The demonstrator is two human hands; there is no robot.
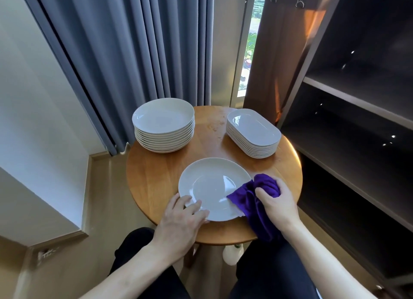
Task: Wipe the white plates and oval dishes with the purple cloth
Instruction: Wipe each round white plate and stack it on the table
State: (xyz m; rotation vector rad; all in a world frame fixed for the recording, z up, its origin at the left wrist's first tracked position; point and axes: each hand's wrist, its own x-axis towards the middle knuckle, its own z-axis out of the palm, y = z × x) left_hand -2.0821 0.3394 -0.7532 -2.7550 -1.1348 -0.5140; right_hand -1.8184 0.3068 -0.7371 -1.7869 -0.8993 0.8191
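Crockery covers much of the round wooden surface [156, 175] in front of you. One white plate [207, 184] lies flat near your edge of it, apart from the stacks. Your left hand [182, 220] rests on that plate's near left rim, its fingers [194, 206] spread and fairly straight, curled round nothing. Your right hand [278, 206] is clenched round the bunched purple cloth [250, 200], with the thumb on top. One corner of the cloth lies over the plate's right rim and reaches onto its inner face, while the rest trails down past the near edge of the surface, beside your wrist. At the far left stands a stack of round plates [164, 124]. At the far right stands a stack of oval dishes [253, 132]. The two stacks are well apart, with bare wood between them. Behind them hangs a grey-blue curtain [125, 52], with a strip of window [248, 52] to its right. A dark shelf unit [357, 97] stands along your right side. Your legs, in dark trousers [268, 272], reach under the near edge.
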